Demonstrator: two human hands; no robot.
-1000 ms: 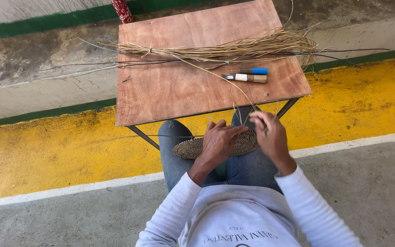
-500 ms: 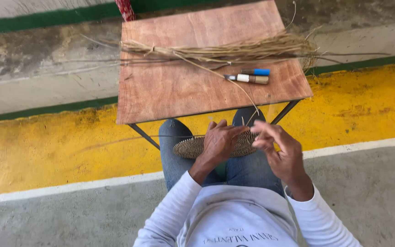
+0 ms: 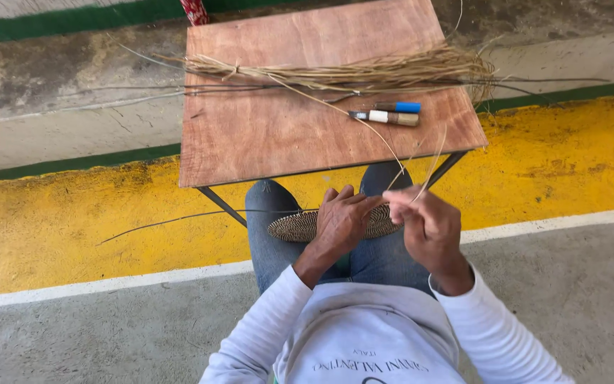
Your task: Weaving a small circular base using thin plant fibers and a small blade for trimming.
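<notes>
A flat oval woven piece [image 3: 296,225] lies across my lap on my jeans. My left hand [image 3: 342,220] rests on top of it, fingers pressing it down. My right hand [image 3: 428,224] is just to the right, pinching a thin straw strand [image 3: 364,126] that runs up over the table edge to the tied bundle of dried straw [image 3: 349,71] lying along the far part of the small wooden table [image 3: 278,135].
Two short tools, one with a blue cap [image 3: 399,107] and one with a wooden handle [image 3: 385,117], lie on the table's right side. A red object [image 3: 195,11] stands behind the table. A yellow floor band [image 3: 72,227] and white line [image 3: 108,284] cross the concrete.
My right hand has moved down and to the right, away from the woven piece, drawing the strand with it. My left hand stays on the weave.
</notes>
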